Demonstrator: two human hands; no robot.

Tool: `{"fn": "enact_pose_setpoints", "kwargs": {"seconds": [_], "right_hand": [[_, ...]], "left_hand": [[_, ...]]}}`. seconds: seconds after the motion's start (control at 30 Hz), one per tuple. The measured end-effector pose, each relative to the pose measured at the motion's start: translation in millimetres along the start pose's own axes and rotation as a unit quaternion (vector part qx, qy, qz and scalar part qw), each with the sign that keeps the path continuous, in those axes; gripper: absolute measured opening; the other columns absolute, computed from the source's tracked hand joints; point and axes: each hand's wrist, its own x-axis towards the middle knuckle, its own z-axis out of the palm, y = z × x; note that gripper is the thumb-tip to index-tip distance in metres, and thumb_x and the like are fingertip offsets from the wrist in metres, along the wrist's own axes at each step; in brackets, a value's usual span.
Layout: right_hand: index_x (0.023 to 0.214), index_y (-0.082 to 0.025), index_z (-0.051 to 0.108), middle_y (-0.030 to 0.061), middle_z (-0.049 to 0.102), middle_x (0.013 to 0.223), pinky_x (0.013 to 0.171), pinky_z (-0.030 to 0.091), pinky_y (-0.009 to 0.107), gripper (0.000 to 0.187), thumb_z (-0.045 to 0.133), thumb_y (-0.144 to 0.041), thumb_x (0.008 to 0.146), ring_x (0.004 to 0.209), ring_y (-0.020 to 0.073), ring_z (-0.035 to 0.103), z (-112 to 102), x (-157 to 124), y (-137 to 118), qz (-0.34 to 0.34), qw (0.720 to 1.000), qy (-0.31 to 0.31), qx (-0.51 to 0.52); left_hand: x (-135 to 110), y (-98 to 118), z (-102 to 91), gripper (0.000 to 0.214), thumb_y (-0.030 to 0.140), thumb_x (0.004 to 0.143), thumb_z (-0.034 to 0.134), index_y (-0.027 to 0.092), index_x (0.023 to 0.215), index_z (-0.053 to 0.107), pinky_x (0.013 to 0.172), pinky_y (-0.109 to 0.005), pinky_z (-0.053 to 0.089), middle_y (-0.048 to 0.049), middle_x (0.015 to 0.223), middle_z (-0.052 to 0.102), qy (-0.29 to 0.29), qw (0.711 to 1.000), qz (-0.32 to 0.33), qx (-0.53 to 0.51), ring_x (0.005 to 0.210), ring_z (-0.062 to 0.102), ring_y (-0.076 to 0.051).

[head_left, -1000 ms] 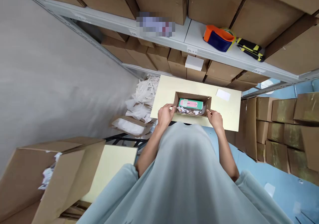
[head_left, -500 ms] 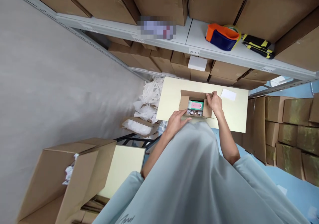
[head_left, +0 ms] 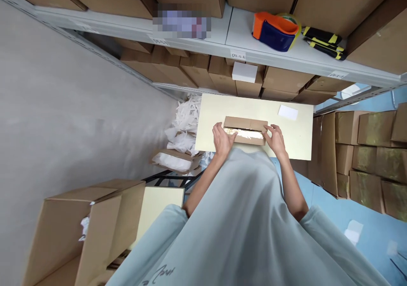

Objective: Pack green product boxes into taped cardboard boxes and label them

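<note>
A small cardboard box [head_left: 246,124] rests on the pale yellow tabletop [head_left: 210,107] in front of me, its two long top flaps folded inward with a dark gap between them. A shiny strip of tape [head_left: 249,133] runs along the near flap. My left hand [head_left: 222,141] is closed around the box's left end, thumb lying on top by the tape. At the right end, my right hand [head_left: 276,141] grips the box's edge with bent fingers and thumb. The flaps hide the box's contents.
A white card [head_left: 288,112] lies on the table's right side. On the shelf above are an orange and blue tape dispenser [head_left: 275,31] and black-yellow utility knives [head_left: 324,43]. Taped boxes [head_left: 365,158] are stacked right; a large open carton [head_left: 79,226] stands lower left, scrap paper [head_left: 187,116] beyond.
The box's flaps have folded down over the green and pink package seen inside earlier. Both hands have shifted to the box's ends. The view has moved slightly.
</note>
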Motion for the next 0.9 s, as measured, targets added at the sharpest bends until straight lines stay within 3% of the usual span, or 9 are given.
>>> {"fn": "enact_pose_setpoints", "kwargs": {"seconds": [0.07, 0.2, 0.37, 0.6, 0.9], "right_hand": [[0.146, -0.018, 0.079, 0.0216, 0.061, 0.162, 0.133, 0.044, 0.052, 0.048, 0.059, -0.045, 0.112, 0.154, 0.0353, 0.057, 0.8, 0.2, 3.3, 0.001, 1.000, -0.003, 0.010], [0.141, -0.021, 0.078, 0.0183, 0.066, 0.158, 0.125, 0.052, 0.047, 0.042, 0.062, -0.044, 0.109, 0.145, 0.0324, 0.065, 4.1, -1.5, 3.7, 0.011, 0.998, -0.003, 0.059], [0.146, -0.024, 0.066, 0.0125, 0.076, 0.148, 0.109, 0.058, 0.040, 0.041, 0.055, -0.040, 0.110, 0.124, 0.0288, 0.078, 6.2, -4.5, -1.6, 0.021, 0.990, -0.036, 0.132], [0.140, -0.028, 0.065, 0.0078, 0.083, 0.131, 0.100, 0.057, 0.035, 0.035, 0.052, -0.041, 0.111, 0.120, 0.0300, 0.080, -1.3, 9.0, -2.2, 0.047, 0.996, -0.040, 0.069], [0.152, -0.020, 0.059, 0.0133, 0.085, 0.119, 0.079, 0.050, 0.030, 0.045, 0.037, -0.042, 0.118, 0.091, 0.0289, 0.079, 4.8, 16.1, 0.8, 0.045, 0.997, -0.001, -0.062]], "left_hand": [[1.6, -5.0, -1.3, 0.072, 0.034, 0.098, 0.088, 0.013, 0.157, 0.053, 0.131, -0.053, 0.046, -0.0265, 0.160, 0.054, -0.017, 1.000, 0.012, -0.015, 0.153, 0.054, -0.041], [11.1, -16.1, -9.4, 0.044, 0.034, 0.101, 0.083, 0.023, 0.142, 0.069, 0.127, -0.045, 0.052, -0.0174, 0.155, 0.061, -0.086, 0.995, 0.025, -0.046, 0.147, 0.063, -0.033], [20.4, -15.5, -13.6, 0.031, 0.034, 0.104, 0.079, 0.024, 0.133, 0.079, 0.118, -0.040, 0.056, -0.0134, 0.143, 0.072, -0.080, 0.994, -0.005, -0.070, 0.137, 0.072, -0.029], [26.4, -6.7, -9.1, 0.017, 0.030, 0.105, 0.076, 0.023, 0.117, 0.085, 0.099, -0.037, 0.060, -0.0090, 0.125, 0.077, -0.067, 0.993, -0.065, -0.073, 0.101, 0.078, -0.024], [28.5, 2.0, 4.4, 0.016, 0.025, 0.102, 0.073, 0.022, 0.114, 0.084, 0.099, -0.037, 0.059, -0.0094, 0.116, 0.075, -0.041, 0.993, -0.031, -0.107, 0.098, 0.075, -0.024]]}}
